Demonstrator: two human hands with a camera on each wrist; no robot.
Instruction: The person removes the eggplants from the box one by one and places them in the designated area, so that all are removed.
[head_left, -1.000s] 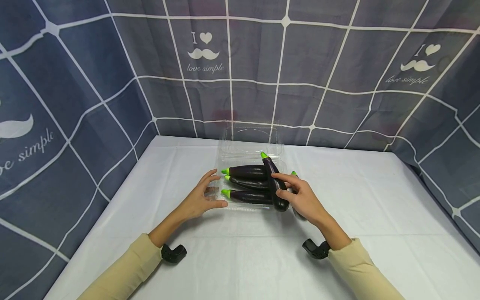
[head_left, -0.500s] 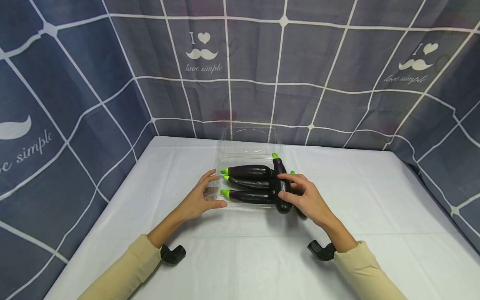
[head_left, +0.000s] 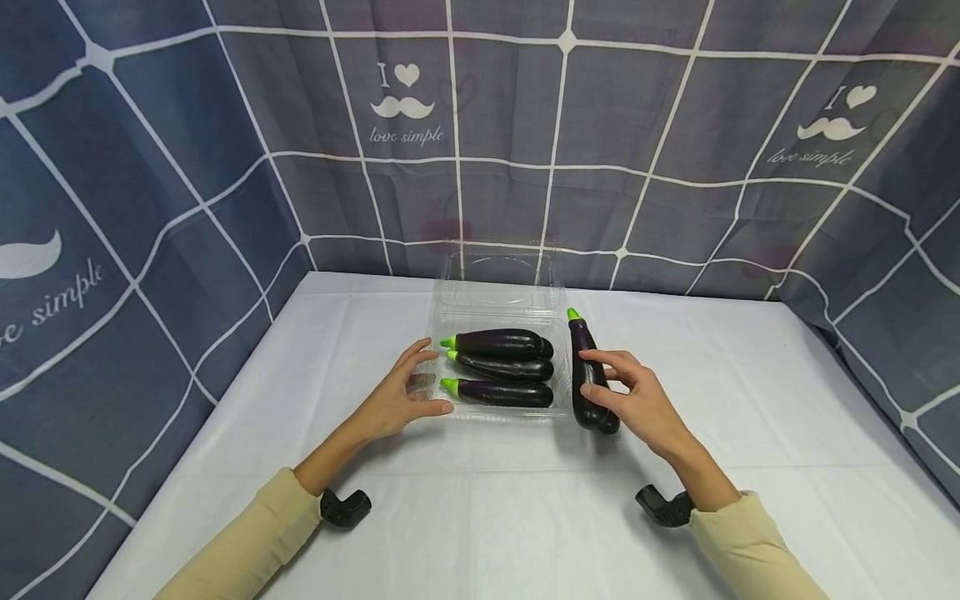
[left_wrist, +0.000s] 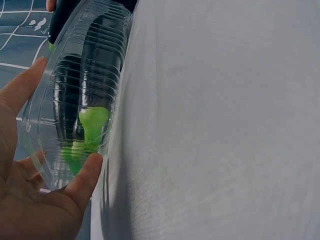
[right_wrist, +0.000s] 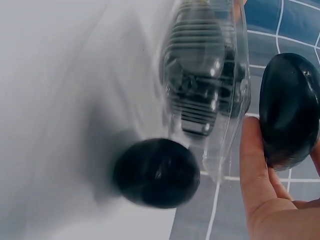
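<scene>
Glossy eggplant (head_left: 586, 372) in right hand (head_left: 637, 396) — ribbed box (left_wrist: 36, 120), apparently plastic

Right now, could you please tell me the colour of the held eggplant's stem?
The stem is bright green, best seen in the head view.

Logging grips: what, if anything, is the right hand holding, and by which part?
An eggplant, gripped around the middle of its dark body.
</scene>
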